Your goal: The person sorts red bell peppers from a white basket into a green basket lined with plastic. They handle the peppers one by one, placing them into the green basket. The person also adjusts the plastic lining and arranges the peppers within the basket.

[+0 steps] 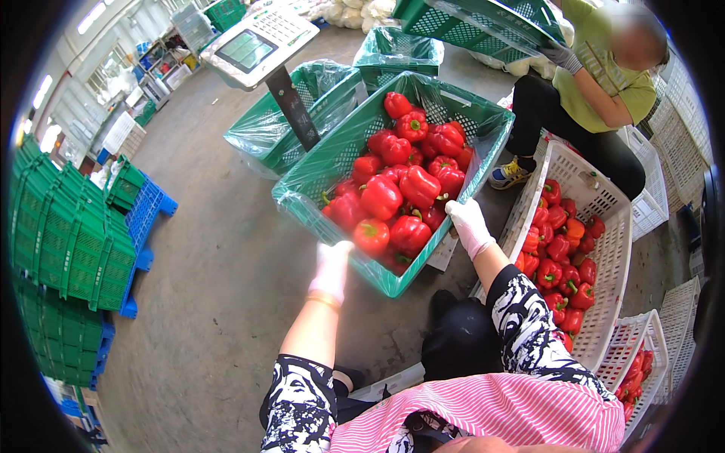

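A green plastic crate (391, 289) lined with clear film holds many red bell peppers (382, 197). My left hand (333, 266), in a whitish glove, is at the crate's near left side, its fingertips on the rim and partly hidden. My right hand (469, 226), gloved too, grips the right rim with the fingers bent over it. Beyond the crate's left side rises a digital weighing scale's display (247, 50) on a dark post. Part of the scale's platform seems to show under the crate's right edge.
Two empty film-lined green crates (266, 127) (399, 54) stand behind. At right is a large white crate (614, 283) of red peppers. A seated co-worker (595, 85) in gloves holds another green crate (481, 28). Stacked green crates (73, 238) and blue pallets (148, 212) stand left.
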Motion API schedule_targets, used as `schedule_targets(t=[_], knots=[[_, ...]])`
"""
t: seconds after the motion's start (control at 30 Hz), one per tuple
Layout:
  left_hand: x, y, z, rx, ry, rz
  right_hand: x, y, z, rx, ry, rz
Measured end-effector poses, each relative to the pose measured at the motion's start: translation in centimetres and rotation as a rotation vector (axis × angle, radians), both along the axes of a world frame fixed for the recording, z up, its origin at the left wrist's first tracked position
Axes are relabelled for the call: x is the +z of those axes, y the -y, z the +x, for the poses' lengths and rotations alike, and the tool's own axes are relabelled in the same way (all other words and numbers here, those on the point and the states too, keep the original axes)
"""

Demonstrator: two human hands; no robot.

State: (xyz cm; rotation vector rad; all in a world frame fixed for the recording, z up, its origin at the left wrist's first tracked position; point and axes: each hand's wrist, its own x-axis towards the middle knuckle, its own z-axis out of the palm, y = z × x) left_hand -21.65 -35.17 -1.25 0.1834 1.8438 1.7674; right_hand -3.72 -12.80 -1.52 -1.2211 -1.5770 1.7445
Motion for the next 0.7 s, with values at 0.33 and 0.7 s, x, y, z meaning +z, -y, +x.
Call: schedule_targets(t=[0.33, 0.7], knots=[[-1.6, 0.0, -0.7, 0.032, 0.015, -0.089, -0.1, -0.3, 0.0, 0.047, 0.052, 0.041], [-4.3, 3.6, 1.2, 0.135, 0.064, -0.116, 1.4, 3.2, 1.3, 0.069, 0.122, -0.023]])
